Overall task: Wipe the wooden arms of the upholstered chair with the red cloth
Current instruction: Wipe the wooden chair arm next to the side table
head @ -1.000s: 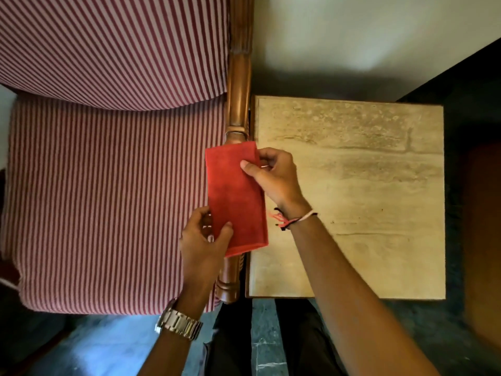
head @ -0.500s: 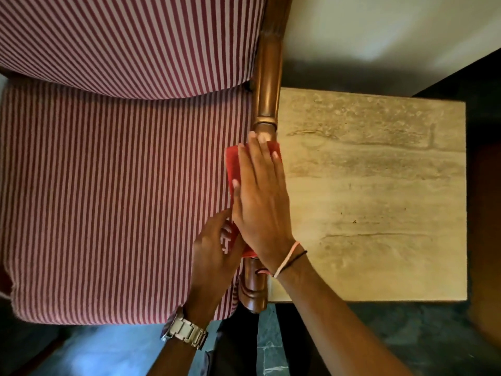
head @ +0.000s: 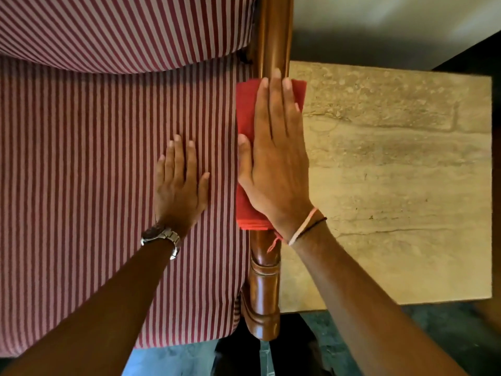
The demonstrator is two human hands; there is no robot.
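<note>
Right hand (head: 273, 158) presses flat, fingers open, on the red cloth (head: 245, 109) atop the wooden arm (head: 264, 289); ungripped, it could slide off.

1. The chair arm (head: 267, 280) carries the cloth (head: 245, 109), folded over its middle.
2. The right hand (head: 273, 158) lies flat on the cloth, fingers pointing along the arm.
3. Left of the arm, the striped seat (head: 81, 172) bears the left hand (head: 180, 183), palm down.
4. Right of the arm, just beside it, stands a stone-topped counter (head: 393, 185).
</note>
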